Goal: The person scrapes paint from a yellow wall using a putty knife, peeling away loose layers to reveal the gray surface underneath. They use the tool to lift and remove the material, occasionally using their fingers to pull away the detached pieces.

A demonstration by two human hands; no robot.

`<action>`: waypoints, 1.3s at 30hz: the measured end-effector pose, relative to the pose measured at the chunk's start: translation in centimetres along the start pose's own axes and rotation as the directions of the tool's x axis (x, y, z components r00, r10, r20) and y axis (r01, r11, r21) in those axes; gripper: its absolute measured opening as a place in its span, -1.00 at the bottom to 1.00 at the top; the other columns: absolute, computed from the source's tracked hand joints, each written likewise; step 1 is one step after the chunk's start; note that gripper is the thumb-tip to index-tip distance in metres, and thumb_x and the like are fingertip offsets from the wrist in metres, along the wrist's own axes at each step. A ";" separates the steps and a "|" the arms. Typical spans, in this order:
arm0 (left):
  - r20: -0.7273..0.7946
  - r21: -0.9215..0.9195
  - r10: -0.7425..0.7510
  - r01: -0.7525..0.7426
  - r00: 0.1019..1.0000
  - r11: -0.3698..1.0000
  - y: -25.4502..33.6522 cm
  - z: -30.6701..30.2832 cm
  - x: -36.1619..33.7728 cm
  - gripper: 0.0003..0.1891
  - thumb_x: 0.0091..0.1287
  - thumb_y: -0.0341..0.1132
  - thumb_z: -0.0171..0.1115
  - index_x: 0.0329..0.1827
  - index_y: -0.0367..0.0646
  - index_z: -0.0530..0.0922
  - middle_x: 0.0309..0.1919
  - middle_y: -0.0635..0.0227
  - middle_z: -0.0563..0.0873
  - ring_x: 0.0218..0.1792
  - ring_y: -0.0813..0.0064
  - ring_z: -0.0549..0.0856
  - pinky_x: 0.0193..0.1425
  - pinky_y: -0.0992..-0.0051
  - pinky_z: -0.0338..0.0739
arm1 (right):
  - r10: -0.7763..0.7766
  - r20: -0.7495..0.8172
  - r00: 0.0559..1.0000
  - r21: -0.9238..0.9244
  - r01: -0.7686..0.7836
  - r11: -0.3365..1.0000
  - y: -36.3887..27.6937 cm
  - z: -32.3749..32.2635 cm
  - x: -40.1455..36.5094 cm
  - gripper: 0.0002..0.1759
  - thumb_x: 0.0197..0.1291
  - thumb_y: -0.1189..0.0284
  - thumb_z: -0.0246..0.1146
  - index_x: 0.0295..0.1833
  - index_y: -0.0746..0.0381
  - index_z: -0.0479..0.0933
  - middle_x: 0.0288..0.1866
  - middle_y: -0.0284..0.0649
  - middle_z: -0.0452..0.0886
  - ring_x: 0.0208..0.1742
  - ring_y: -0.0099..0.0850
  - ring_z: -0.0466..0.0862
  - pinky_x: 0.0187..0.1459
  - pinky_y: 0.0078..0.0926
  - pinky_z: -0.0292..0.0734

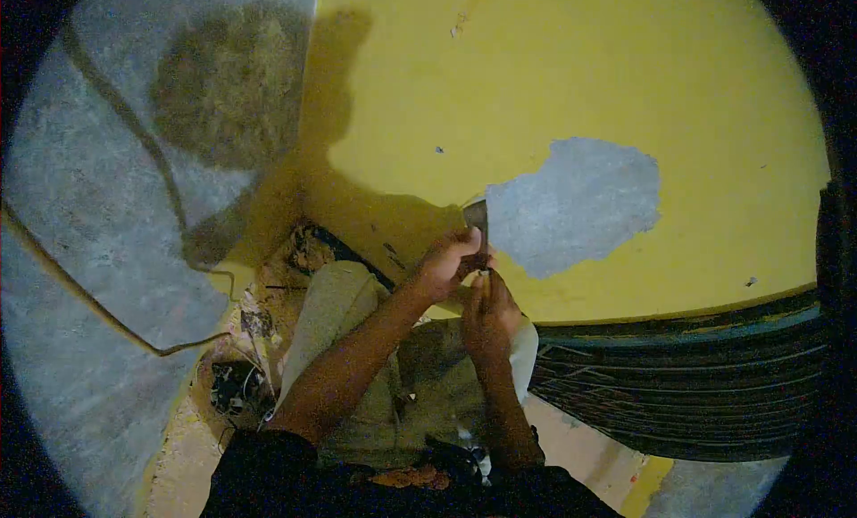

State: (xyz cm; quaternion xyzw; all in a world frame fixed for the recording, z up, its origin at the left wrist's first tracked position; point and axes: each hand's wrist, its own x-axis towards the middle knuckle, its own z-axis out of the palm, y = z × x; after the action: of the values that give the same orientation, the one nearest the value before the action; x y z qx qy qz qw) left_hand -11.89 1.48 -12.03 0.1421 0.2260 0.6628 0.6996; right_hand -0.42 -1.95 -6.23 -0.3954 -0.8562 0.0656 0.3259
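Legs (335,317) in pale trousers are bent beneath the forearms. Right hand (495,314): fingers bunched and pointing up toward the near end of the tool, beside a small pale piece (485,272). Whether they grip either item cannot be told.

Left hand (448,264): closed on the tool (477,216), thumb along its face. The tool is dark, flat and narrow, with its broader end directed away from the body. Material and edge condition are not legible. In the view it lies just beside the left border of the bare patch (576,206); contact with the surface cannot be confirmed.

Current step, as judged: the tool is being handled or adjusted with both hands close together. Any next move calls for a firm left grip, the right fingers clear of the edge, and a check of the tool's angle.

Left of the legs, a tangled dark item (239,389) sits near a bent cable (107,313). Right of the legs is a dark ribbed item (687,380), along the border of the yellow surface (714,99). The patch is grey with a ragged outline; small marks dot the surrounding yellow. Beyond the left border, a mottled grey surface (54,143) carries part of a broad shadow.
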 end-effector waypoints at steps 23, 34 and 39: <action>0.043 -0.203 -0.148 0.154 0.988 0.967 -1.7 0.5 1.0 -0.71 0.49 -0.13 -0.02 -0.24 -0.16 0.50 -0.33 0.30 0.65 -0.28 0.39 0.68 -0.14 0.41 0.56 | 0.045 0.245 0.969 -0.180 0.000 0.984 2.6 -2.2 0.4 -0.73 0.29 0.49 0.14 0.06 0.39 0.43 -0.46 0.09 0.55 -0.46 0.05 0.57 -0.44 -0.04 0.45; -0.070 -0.160 0.100 -0.110 0.993 0.981 4.3 -6.6 1.3 -0.71 0.42 -0.11 0.11 -0.24 -0.19 0.54 -0.40 0.28 0.64 -0.38 0.42 0.62 -0.17 0.41 0.53 | -0.184 -0.024 0.983 0.025 0.185 0.982 -2.3 6.3 4.0 -0.71 0.31 0.43 0.13 0.06 0.36 0.44 -0.31 0.14 0.61 -0.30 0.12 0.62 -0.29 -0.05 0.52; -0.065 -0.073 -0.029 0.024 0.997 0.997 1.1 -1.9 0.3 -0.68 0.43 -0.10 0.09 -0.31 -0.21 0.51 -0.46 0.30 0.63 -0.41 0.40 0.65 -0.21 0.42 0.56 | 0.105 0.088 0.991 -0.032 -0.103 0.994 0.2 2.8 0.3 -0.70 0.31 0.44 0.13 0.04 0.43 0.43 -0.26 0.17 0.58 -0.26 0.12 0.61 -0.25 -0.05 0.51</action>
State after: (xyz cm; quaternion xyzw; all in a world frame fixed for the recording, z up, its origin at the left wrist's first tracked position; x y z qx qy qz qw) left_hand -13.80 1.71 -13.14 0.0919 0.2267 0.6655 0.7051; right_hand -2.14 -1.22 -8.28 -0.4405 -0.8490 0.0885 0.2780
